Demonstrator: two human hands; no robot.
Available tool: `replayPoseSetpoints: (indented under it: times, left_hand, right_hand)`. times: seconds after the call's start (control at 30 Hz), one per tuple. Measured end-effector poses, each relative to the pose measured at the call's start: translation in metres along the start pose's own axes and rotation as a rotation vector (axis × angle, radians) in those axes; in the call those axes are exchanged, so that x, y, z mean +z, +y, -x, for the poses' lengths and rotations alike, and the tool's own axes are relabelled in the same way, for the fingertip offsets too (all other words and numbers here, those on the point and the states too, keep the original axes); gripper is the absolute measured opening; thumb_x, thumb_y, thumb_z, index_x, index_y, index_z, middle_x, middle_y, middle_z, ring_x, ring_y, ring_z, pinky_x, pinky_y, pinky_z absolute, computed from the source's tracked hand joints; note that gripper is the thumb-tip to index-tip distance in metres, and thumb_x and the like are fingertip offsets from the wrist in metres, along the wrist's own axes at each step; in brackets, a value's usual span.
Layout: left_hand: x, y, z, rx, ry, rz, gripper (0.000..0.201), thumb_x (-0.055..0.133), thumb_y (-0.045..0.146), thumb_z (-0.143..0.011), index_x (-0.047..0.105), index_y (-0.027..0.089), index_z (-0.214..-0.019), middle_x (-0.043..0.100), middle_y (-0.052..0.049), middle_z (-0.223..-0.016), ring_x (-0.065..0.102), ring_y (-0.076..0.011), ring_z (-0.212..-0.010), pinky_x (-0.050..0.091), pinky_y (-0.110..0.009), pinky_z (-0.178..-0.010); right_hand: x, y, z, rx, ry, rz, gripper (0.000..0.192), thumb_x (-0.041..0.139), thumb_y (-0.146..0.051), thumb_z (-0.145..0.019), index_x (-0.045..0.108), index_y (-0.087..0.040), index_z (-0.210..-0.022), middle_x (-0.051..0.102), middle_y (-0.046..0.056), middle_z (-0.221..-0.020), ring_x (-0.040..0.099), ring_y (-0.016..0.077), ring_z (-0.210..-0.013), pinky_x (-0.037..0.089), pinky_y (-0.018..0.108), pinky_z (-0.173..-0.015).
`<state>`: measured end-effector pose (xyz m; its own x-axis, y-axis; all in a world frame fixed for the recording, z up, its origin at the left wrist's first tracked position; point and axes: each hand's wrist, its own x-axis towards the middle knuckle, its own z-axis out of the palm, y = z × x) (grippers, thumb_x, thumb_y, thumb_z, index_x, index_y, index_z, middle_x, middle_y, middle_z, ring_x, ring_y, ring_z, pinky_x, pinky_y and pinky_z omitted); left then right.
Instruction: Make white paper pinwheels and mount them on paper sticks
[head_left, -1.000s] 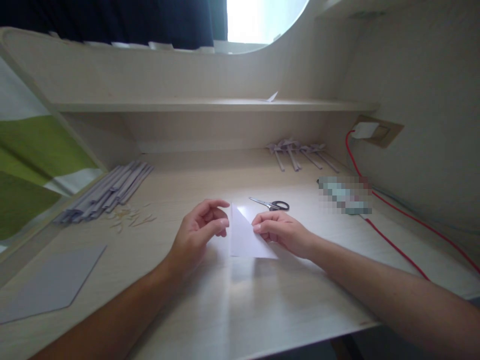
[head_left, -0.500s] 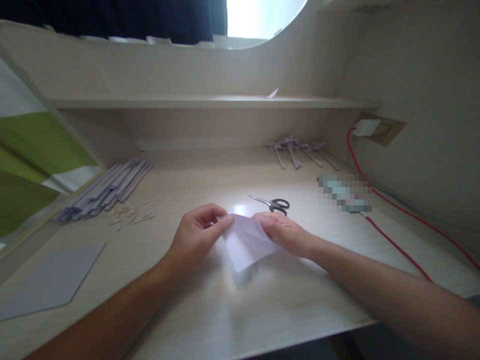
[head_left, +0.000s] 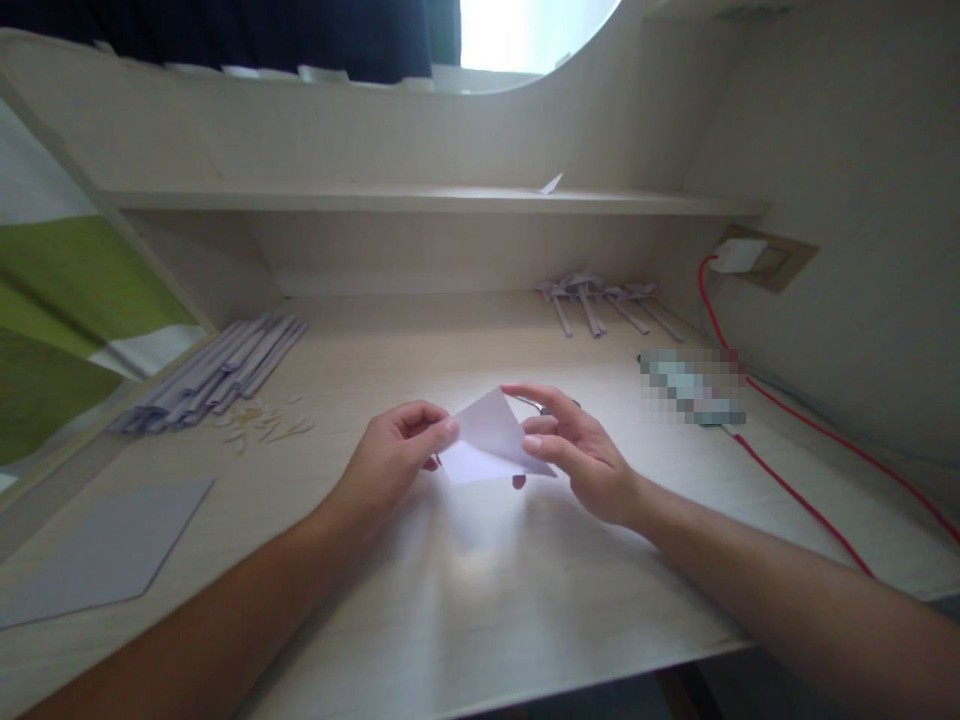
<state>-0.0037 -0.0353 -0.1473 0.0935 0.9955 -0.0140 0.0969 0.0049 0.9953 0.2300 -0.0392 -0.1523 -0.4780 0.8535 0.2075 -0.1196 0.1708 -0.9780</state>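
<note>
A creased piece of white paper (head_left: 486,445) is held up just above the desk between my two hands. My left hand (head_left: 409,445) pinches its left edge between thumb and fingers. At the other side my right hand (head_left: 574,445) has its thumb on the right part of the paper, the index finger stretched to the top corner and another fingertip showing below the lower edge. Behind the right hand lie scissors (head_left: 534,405), mostly hidden by its fingers.
Rolled paper sticks (head_left: 217,375) lie piled at the left, with small pale scraps (head_left: 259,425) beside them. A stack of paper (head_left: 112,550) is nearer. Several paper pinwheels (head_left: 592,295) lie at the back right. A red cable (head_left: 802,510) runs along the right from a blurred-out object (head_left: 690,388).
The paper has been turned and tilted, its corner now pointing up. My right hand has opened from a closed grip, its index finger reaching to that corner. It now covers most of the scissors.
</note>
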Motion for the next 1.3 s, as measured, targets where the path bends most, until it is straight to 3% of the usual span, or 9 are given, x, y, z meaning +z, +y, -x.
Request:
replayPoseSetpoints:
  times: [0.1,0.23,0.4,0.5,0.67,0.87,1.0,1.1,1.3]
  left_hand:
    - [-0.001,-0.002,-0.004,-0.1,-0.009,0.064,0.029,0.081,0.043,-0.075,0.069,0.017,-0.084,0.065,0.0,-0.078,0.059,-0.0142,-0.07,0.044,-0.023,-0.058]
    - [-0.003,-0.001,-0.006,-0.146,-0.051,0.121,0.034,0.085,0.042,-0.07,0.068,0.016,-0.082,0.064,0.0,-0.074,0.058,-0.0131,-0.065,0.044,-0.022,-0.058]
    - [-0.005,-0.004,-0.009,-0.118,-0.115,0.17,0.032,0.088,0.038,-0.068,0.07,0.013,-0.079,0.066,0.0,-0.073,0.06,-0.0121,-0.066,0.046,-0.023,-0.063]
    - [-0.005,-0.007,-0.009,-0.123,-0.121,0.204,0.033,0.089,0.035,-0.068,0.069,0.014,-0.084,0.067,0.0,-0.074,0.06,-0.0117,-0.063,0.047,-0.023,-0.059]
    - [0.001,-0.003,-0.004,-0.153,-0.062,0.28,0.055,0.092,0.026,-0.062,0.063,0.019,-0.108,0.072,0.002,-0.077,0.064,-0.0148,-0.058,0.051,-0.026,-0.053]
    - [0.001,-0.005,0.0,-0.1,-0.014,0.238,0.034,0.09,0.026,-0.066,0.068,0.014,-0.089,0.073,-0.003,-0.079,0.067,-0.0142,-0.065,0.053,-0.024,-0.059]
    - [0.0,-0.007,0.001,-0.04,-0.029,0.093,0.023,0.085,0.03,-0.075,0.072,0.015,-0.086,0.07,-0.001,-0.077,0.062,-0.0116,-0.061,0.047,-0.022,-0.055]
    - [0.001,-0.005,0.002,-0.01,-0.043,0.008,0.018,0.082,0.03,-0.079,0.072,0.015,-0.081,0.066,0.002,-0.072,0.058,-0.0097,-0.059,0.044,-0.021,-0.054]
    - [0.005,-0.004,0.007,0.104,-0.088,-0.113,0.012,0.077,0.029,-0.084,0.076,0.017,-0.082,0.07,0.001,-0.074,0.058,-0.0103,-0.064,0.043,-0.021,-0.058]
  right_hand:
    - [0.0,-0.001,0.002,-0.067,-0.032,0.066,0.048,0.05,-0.02,-0.1,0.054,-0.029,-0.147,0.071,-0.002,-0.077,0.069,0.0183,-0.072,0.055,0.035,-0.076]
    - [-0.003,0.003,0.001,-0.22,-0.107,0.128,0.05,0.047,-0.012,-0.099,0.059,-0.029,-0.146,0.074,0.0,-0.084,0.07,0.0177,-0.075,0.056,0.035,-0.075]
    - [-0.007,0.003,-0.002,-0.349,-0.128,0.552,0.052,0.056,0.0,-0.088,0.073,-0.026,-0.13,0.071,0.005,-0.101,0.065,0.0176,-0.082,0.056,0.034,-0.075]
    - [-0.007,0.003,-0.002,-0.398,-0.139,0.719,0.041,0.066,-0.003,-0.084,0.081,-0.026,-0.114,0.067,0.007,-0.102,0.065,0.0201,-0.09,0.057,0.038,-0.084]
    - [-0.007,0.009,-0.002,-0.448,-0.071,0.776,0.027,0.076,-0.01,-0.085,0.082,-0.026,-0.106,0.059,0.013,-0.136,0.064,0.026,-0.118,0.058,0.042,-0.093]
    - [-0.005,0.007,-0.003,-0.548,-0.015,0.869,0.02,0.078,-0.018,-0.087,0.082,-0.026,-0.105,0.054,0.014,-0.149,0.06,0.028,-0.13,0.055,0.047,-0.102]
    - [-0.002,-0.003,-0.002,-0.678,-0.078,1.034,0.011,0.077,-0.022,-0.089,0.081,-0.028,-0.098,0.064,0.009,-0.143,0.055,0.0316,-0.135,0.045,0.056,-0.112]
    - [0.001,-0.007,-0.001,-0.685,-0.155,1.031,0.009,0.075,-0.023,-0.092,0.078,-0.027,-0.099,0.074,0.004,-0.129,0.057,0.0308,-0.131,0.042,0.056,-0.114]
    - [0.003,-0.004,-0.003,-0.52,-0.086,0.81,0.012,0.067,-0.021,-0.099,0.072,-0.017,-0.089,0.074,0.007,-0.086,0.065,0.0211,-0.087,0.052,0.04,-0.085]
